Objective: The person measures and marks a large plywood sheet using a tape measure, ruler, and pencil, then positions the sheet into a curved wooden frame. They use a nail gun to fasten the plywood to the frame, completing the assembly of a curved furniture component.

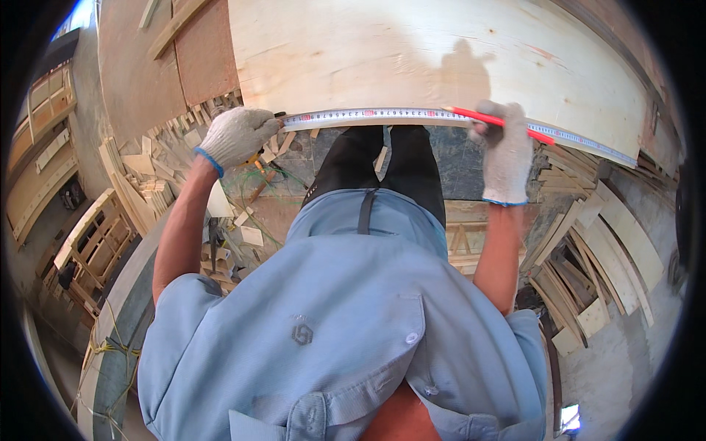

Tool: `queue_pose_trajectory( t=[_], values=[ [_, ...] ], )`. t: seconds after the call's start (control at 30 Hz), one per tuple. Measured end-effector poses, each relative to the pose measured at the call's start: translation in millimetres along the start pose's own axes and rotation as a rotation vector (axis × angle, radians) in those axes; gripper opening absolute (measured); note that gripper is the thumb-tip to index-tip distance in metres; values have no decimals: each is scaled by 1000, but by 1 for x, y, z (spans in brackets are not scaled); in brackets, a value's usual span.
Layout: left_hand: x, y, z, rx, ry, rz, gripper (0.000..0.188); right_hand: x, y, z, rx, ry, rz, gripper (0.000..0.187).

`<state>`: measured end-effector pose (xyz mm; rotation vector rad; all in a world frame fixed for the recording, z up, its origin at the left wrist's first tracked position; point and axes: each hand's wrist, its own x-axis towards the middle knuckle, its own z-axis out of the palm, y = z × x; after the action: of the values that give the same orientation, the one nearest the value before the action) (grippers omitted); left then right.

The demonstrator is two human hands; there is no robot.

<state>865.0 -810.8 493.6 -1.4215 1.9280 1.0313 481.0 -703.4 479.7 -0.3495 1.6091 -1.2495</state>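
Note:
A pale plywood sheet [346, 55] lies in front of me, and a white tape measure [401, 113] stretches along its near edge. My left hand [239, 138], in a whitish knitted glove with a blue cuff, is closed around the tape's left end at the sheet's near left corner. Its case is mostly hidden by the glove. My right hand [509, 162], gloved alike, grips a red pencil [528, 134] above the near edge, right of the middle. The pencil slants, with its tip to the left over the tape. This hand is slightly blurred.
Wood offcuts [158, 173] lie heaped on the floor at the left. Curved wooden strips [588, 272] are stacked at the right. Wooden frames [92, 250] stand at the far left, and brownish boards [140, 70] lie beyond the sheet's left side.

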Motion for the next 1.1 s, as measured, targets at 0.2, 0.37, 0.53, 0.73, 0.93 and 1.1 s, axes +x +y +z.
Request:
queue_pose_trajectory(
  t=[0.2, 0.37, 0.53, 0.73, 0.93, 1.1],
  values=[
    [1, -3, 16, -14, 73, -4, 39, -5, 18, 63, -164, -298, 60, 31],
    [-2, -2, 24, 65, 159, 24, 38, -10, 37, 85, -307, -380, 50, 26],
    [-4, 1, 31, 92, 187, 8, 36, -11, 36, 93, -358, -425, 11, 26],
    [-6, -2, 36, 132, 206, 28, 34, -11, 41, 97, -377, -460, -27, 27],
    [-5, 3, 36, 154, 183, 1, 35, -10, 53, 97, -497, -482, -197, 26],
    [-5, 1, 36, 160, 201, 12, 35, -12, 49, 100, -466, -455, -136, 26]
  ],
)
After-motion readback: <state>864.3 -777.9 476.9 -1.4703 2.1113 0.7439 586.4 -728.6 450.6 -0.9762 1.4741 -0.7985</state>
